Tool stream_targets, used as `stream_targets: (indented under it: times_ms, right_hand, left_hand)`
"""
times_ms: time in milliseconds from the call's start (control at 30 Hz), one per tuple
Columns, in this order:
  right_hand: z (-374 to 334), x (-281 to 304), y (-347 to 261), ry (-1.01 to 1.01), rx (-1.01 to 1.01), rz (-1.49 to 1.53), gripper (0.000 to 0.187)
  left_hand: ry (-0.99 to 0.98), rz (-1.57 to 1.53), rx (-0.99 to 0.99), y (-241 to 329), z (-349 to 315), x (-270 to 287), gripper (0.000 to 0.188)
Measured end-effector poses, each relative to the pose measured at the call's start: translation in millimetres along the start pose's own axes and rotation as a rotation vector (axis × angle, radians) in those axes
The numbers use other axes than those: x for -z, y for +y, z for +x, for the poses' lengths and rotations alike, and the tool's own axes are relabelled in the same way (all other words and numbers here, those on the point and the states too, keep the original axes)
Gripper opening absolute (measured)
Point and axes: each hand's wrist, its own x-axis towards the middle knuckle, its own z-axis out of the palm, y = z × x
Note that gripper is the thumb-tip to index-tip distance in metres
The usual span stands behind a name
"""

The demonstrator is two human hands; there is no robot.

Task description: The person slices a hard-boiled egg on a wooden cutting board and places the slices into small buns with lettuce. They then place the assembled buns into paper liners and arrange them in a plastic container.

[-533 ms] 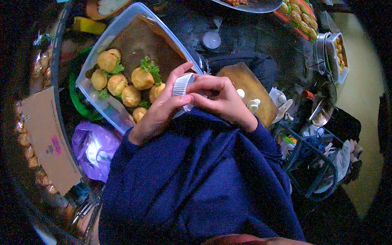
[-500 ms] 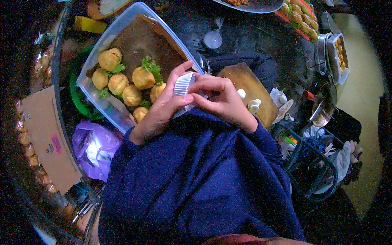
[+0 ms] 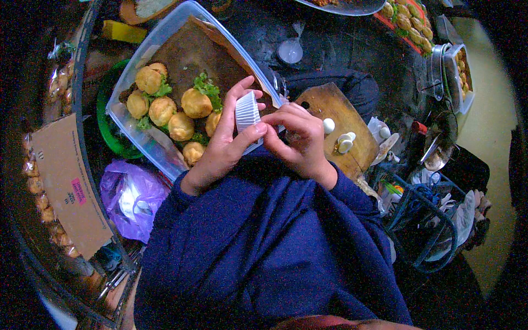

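Note:
A small stack of white pleated paper cups (image 3: 247, 111) sits in my left hand (image 3: 217, 154), its fingers behind the stack and its thumb across the lower edge. My right hand (image 3: 302, 137) meets it from the right, thumb and forefinger pinched at the rim of the cups. Both hands are over the right edge of a clear plastic tub (image 3: 133, 65), lined with brown paper. Inside the tub lie several golden filled puffs (image 3: 161, 111) with green lettuce leaves (image 3: 206, 88) poking out.
Right of my hands, a wooden cutting board (image 3: 330, 99) bears pieces of boiled egg (image 3: 345, 144). A purple plastic bag (image 3: 137, 192) and cardboard sheet (image 3: 71, 187) lie left. A dark basket (image 3: 421, 220) stands at right, below a metal bowl (image 3: 438, 151). Another filled container (image 3: 463, 71) is far right.
My fingers have shifted a little on the paper cups, and the stack is tilted differently. The right hand's pinch has moved to the cups' lower right rim. The whole view has shifted slightly.

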Motion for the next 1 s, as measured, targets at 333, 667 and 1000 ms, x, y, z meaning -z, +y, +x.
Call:
stream_targets:
  times_ms: [333, 667, 1000]
  right_hand:
    - [-19.2, 44.5, 5.0, 0.094, -0.387, 0.061, 0.010]
    - [-25.2, 82.4, 40.7, -0.042, -0.123, -1.113, 0.011]
    - [2.7, 28.4, -8.9, -0.121, -0.258, 0.165, 0.013]
  left_hand:
    - [0.029, -0.014, 0.010, 3.5, 1.3, 5.1, 0.069]
    - [0.004, -0.264, 0.029, 7.9, 6.1, 2.2, 0.070]
    - [-0.197, -0.448, 0.015, -10.1, 10.3, -0.2, 0.077]
